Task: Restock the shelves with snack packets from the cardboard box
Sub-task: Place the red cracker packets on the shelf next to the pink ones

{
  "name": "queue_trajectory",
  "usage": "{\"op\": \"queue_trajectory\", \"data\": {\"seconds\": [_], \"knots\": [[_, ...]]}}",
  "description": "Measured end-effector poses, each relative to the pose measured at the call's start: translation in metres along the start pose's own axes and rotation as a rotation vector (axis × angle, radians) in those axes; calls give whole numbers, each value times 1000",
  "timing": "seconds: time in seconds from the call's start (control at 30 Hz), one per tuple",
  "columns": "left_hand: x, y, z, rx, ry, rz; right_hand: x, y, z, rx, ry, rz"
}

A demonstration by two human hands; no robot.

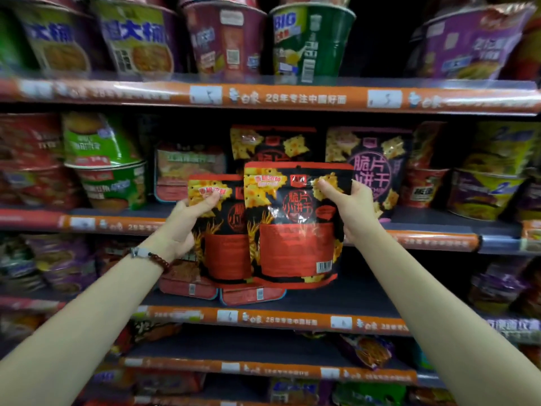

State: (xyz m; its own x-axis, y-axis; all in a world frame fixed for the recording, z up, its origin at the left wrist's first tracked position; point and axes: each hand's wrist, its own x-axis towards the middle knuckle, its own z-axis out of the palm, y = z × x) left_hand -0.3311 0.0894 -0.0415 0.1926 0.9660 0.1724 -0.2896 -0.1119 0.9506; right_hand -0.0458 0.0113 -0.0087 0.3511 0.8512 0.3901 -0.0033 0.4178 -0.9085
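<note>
on the left, the left hand [187,221] has its grip closed on the upper left corner of a red packet [222,230], thumb across the front near the yellow label. this packet hangs upright and sits partly behind the second one. a watch and bead bracelet [152,256] ride on that wrist.

in the middle, the larger-looking front packet [292,227] overlaps the first one's right edge. both hang in front of the middle shelf's orange rail [433,240], not yet on the shelf. straight behind them stands a matching shelf packet [272,142], and that row looks like the target.

to the right, the right hand [351,209] pinches the front packet's upper right corner, thumb on the cracker print. further right stands a purple packet [370,162] of the same line, which should stay unmixed.

the step reads as placing. done well, each packet would be lifted clear of the rail, set down on its flat base in front of the red row, face out, one at a time so the overlap does not drag either over. the cardboard box is not in view.
</note>
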Motion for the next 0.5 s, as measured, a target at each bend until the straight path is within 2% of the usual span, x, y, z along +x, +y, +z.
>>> {"op": "queue_trajectory", "data": {"seconds": [0.17, 0.3, 0.5], "knots": [[22, 49, 10, -2, -75, 145, 31, -31, 7, 32, 78, -135], [46, 71, 27, -8, -62, 172, 47, -48, -3, -13, 153, -219], [69, 69, 42, 39, 14, 238, 55, -46, -19, -51, 359, -267]]}}
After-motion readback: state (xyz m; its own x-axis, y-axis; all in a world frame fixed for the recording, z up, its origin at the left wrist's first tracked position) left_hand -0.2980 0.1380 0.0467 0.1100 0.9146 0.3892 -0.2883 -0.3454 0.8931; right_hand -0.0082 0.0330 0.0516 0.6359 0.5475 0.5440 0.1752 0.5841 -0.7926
